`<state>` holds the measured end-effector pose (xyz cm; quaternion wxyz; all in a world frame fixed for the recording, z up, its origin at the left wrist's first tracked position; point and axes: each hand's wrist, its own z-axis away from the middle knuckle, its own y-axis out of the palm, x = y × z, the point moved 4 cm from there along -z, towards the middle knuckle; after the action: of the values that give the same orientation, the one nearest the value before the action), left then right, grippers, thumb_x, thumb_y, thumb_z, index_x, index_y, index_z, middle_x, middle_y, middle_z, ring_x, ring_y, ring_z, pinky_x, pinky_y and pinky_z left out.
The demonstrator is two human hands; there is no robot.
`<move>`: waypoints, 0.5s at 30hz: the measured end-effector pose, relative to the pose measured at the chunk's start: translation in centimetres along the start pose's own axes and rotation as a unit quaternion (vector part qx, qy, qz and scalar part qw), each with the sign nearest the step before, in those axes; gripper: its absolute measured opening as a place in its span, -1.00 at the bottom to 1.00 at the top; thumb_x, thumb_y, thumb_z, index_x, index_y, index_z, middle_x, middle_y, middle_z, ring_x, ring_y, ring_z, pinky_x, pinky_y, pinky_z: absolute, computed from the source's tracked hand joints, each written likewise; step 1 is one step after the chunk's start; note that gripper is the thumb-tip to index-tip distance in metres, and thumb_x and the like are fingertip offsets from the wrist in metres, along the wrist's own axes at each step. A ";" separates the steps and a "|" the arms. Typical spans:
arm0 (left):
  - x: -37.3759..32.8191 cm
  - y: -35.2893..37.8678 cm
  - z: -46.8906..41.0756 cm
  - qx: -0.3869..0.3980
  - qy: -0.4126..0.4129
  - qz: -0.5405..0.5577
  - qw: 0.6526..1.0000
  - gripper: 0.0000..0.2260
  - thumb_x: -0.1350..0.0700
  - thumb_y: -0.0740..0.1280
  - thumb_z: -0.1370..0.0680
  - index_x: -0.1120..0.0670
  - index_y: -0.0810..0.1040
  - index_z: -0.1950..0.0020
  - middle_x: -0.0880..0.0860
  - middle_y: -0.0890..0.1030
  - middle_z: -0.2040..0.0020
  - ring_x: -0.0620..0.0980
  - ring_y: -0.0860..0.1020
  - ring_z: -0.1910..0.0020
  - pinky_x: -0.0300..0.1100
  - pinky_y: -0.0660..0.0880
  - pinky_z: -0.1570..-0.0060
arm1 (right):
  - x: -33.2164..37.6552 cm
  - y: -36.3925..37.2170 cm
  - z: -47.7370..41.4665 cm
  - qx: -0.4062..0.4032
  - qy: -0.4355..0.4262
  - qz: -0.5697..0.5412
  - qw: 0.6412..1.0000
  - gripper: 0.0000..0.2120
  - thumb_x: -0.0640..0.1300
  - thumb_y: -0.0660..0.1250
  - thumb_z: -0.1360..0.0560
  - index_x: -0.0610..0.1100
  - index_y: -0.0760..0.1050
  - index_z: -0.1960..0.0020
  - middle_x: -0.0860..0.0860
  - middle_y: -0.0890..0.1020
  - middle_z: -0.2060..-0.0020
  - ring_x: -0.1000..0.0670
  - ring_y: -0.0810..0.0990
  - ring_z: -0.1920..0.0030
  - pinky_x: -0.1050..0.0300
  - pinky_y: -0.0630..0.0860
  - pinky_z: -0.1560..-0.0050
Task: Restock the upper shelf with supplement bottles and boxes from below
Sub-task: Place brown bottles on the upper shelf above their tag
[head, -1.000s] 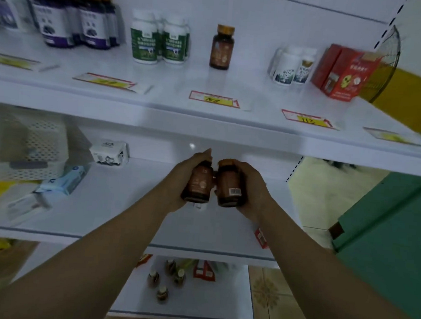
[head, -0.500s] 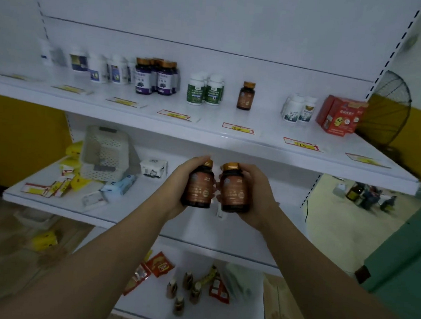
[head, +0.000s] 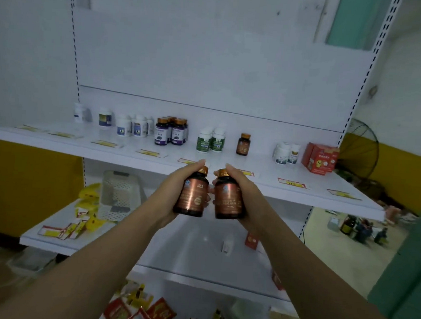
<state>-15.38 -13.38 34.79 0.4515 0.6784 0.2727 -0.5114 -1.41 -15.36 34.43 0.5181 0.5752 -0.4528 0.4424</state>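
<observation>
My left hand (head: 171, 194) grips a brown bottle with a copper label and gold cap (head: 192, 194). My right hand (head: 245, 198) grips a matching brown bottle (head: 229, 198). Both bottles are upright, side by side, just in front of and below the upper shelf's front edge (head: 301, 193). On that upper shelf stands one like brown bottle (head: 243, 144), with green-label white bottles (head: 210, 140) to its left, purple-label bottles (head: 171, 133) further left, and red boxes (head: 320, 158) at the right.
White bottles (head: 286, 153) stand beside the red boxes. The middle shelf (head: 54, 242) carries a white basket (head: 118, 195) and yellow packets (head: 87, 210). Red packets (head: 141, 314) and small bottles lie on the bottom shelf. A fan (head: 362, 150) stands at the right.
Both hands have lifted the two brown bottles from the middle shelf's height up to the upper shelf's front edge. The view has tilted upward and drawn back.
</observation>
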 end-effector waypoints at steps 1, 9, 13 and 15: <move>-1.0 -0.2 -0.1 0.009 0.010 -0.007 1.000 -0.70 -0.07 0.35 -0.48 0.13 0.45 -0.03 0.14 0.63 0.27 0.03 0.59 0.41 -0.16 0.58 0.31 | 0.6 0.6 -0.1 -0.012 -0.007 -0.003 1.000 -0.69 0.09 0.29 -0.51 -0.14 0.53 -0.05 -0.04 0.66 0.26 -0.03 0.61 0.22 0.07 0.54 0.13; -7.4 -0.3 -3.3 0.089 0.074 -0.093 0.989 -0.66 -0.14 0.34 -0.48 0.06 0.56 -0.12 0.09 0.64 0.06 0.01 0.64 0.20 -0.11 0.56 0.16 | 6.2 3.2 -1.6 -0.088 -0.077 0.034 0.993 -0.71 0.11 0.28 -0.52 -0.10 0.56 -0.03 -0.04 0.65 0.22 -0.01 0.62 0.23 0.06 0.55 0.06; -8.1 1.3 -6.4 0.114 0.082 -0.133 0.981 -0.79 -0.15 0.31 -0.51 -0.04 0.59 0.10 -0.01 0.64 0.17 -0.02 0.61 0.19 -0.12 0.53 0.13 | 7.8 1.5 -2.9 -0.121 -0.076 0.080 0.986 -0.61 0.16 0.26 -0.52 -0.11 0.54 -0.16 -0.09 0.64 0.09 -0.04 0.61 0.14 0.04 0.55 0.02; -8.0 2.5 -8.7 0.114 0.086 -0.148 0.979 -0.78 -0.16 0.30 -0.51 -0.04 0.58 0.08 -0.01 0.64 0.17 -0.04 0.62 0.21 -0.12 0.55 0.13 | 8.7 -0.5 -4.0 -0.141 -0.074 0.097 0.982 -0.62 0.17 0.26 -0.52 -0.10 0.54 -0.14 -0.07 0.64 0.13 -0.02 0.62 0.18 0.07 0.57 0.09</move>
<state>-12.00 -5.99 43.73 0.2656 0.7192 0.3474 -0.5399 0.63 -11.84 43.11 0.5140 0.4804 -0.6015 0.3785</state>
